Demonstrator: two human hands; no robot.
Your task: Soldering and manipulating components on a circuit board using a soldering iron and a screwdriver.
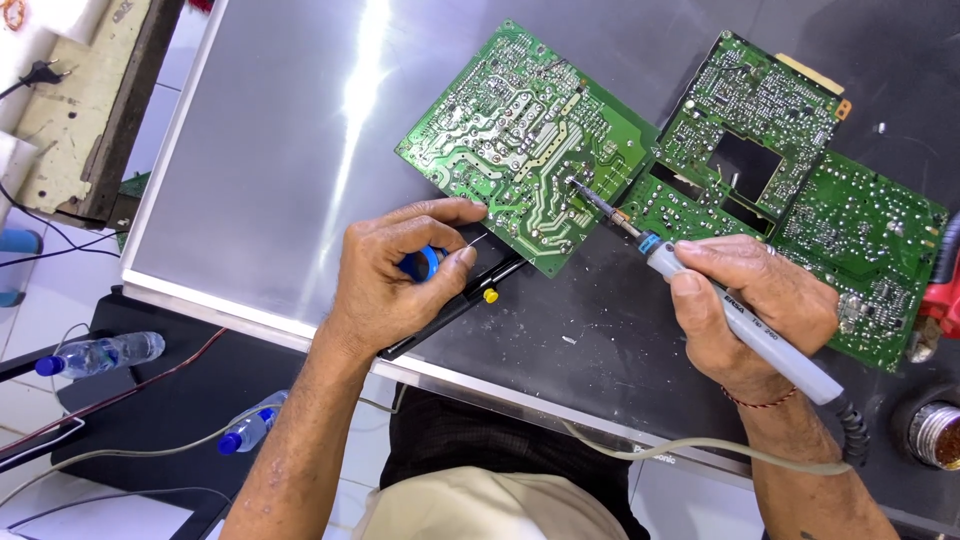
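The right hand (752,305) was wrapped around a grey soldering iron (745,325), fingers and thumb closed along its barrel in a pen-like grip, and the iron's dark tip (578,186) was touching the solder side of the near green circuit board (525,140). That board lay tilted like a diamond on a flat silver-grey panel (290,140), its lower corner reaching over the panel's dark part. Across from it, the left hand (400,275) was curled, thumb and forefinger pinched on a small blue spool (425,263), with a thin wire (478,241) running from the fingers toward the board's edge; whether the wire met the board could not be told. Under that hand lay a slim black tool with a yellow button (462,304), just beside the board's lower corner. Out to the right sat a second, larger green circuit board (800,190) with a cut-out in it, touching or nearly touching the first one. The iron's pale cord (700,445) trailed off the panel's near edge. Further out, a brass-coloured wool tip cleaner (938,432) stood at the right, and two clear water bottles with blue caps (100,352) lay down on the left.
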